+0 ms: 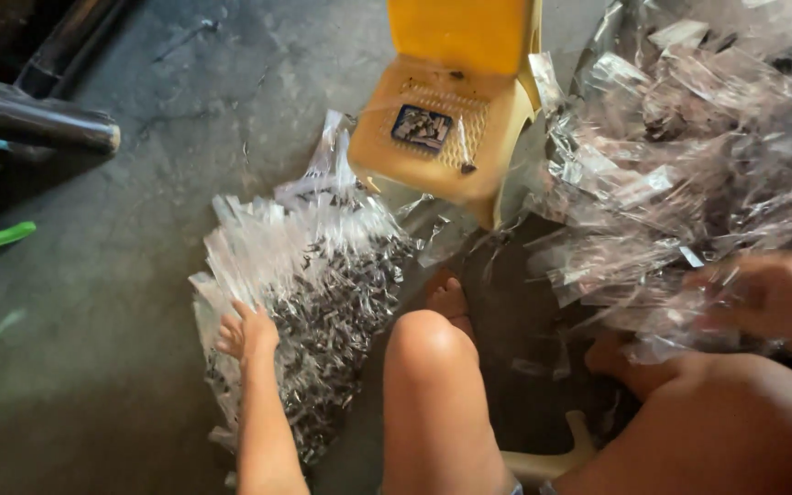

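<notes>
Knees (pixel 433 367) lower centre; left hand (pixel 247 335) spread flat on packet pile (pixel 323 284); right hand (pixel 772 298) clutching plastic bundle (pixel 680 165), grip unclear; packets could slide loose.

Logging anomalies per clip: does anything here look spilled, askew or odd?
Nothing looks damaged. The clear packets under the left hand lie fanned loosely on the bare concrete floor. A small packet sits alone on the yellow chair. The right hand is blurred against another heap.
</notes>
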